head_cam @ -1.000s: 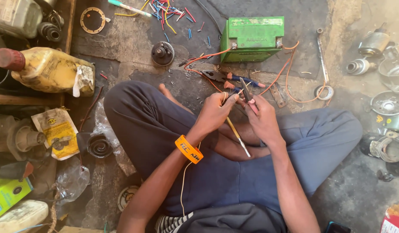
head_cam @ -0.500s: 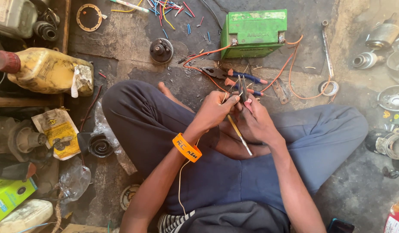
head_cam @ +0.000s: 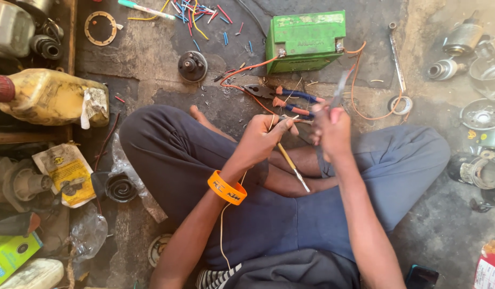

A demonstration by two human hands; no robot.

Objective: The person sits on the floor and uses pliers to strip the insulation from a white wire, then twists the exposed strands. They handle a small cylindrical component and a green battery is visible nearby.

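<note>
The left hand (head_cam: 261, 142) is pinching the yellow-handled screwdriver (head_cam: 290, 163) near its top, fingers closed around it, and the metal shaft is slanting down across the lap toward the right knee. Just beside it, the right hand (head_cam: 332, 131) is clenching a thin grey tool (head_cam: 339, 88) that is sticking up and away from the body; motion blur is hiding what kind of tool it is. A fine wire (head_cam: 290, 118) is running between the two hands at the fingertips. An orange wristband (head_cam: 226, 188) is sitting on the left forearm. The person is sitting cross-legged in blue trousers, and both hands are hovering above the crossed shins. Just beyond the hands, pliers (head_cam: 282, 96) with blue and orange grips are lying on the concrete floor (head_cam: 151, 53). Orange wires (head_cam: 360, 91) are looping from there to a green battery (head_cam: 306, 40) standing farther out. A spanner (head_cam: 397, 59) is lying to the right of the battery, and coloured wire scraps (head_cam: 199, 13) are littering the floor to its left. A yellow plastic jug (head_cam: 49, 96) is lying on its side far left.
</note>
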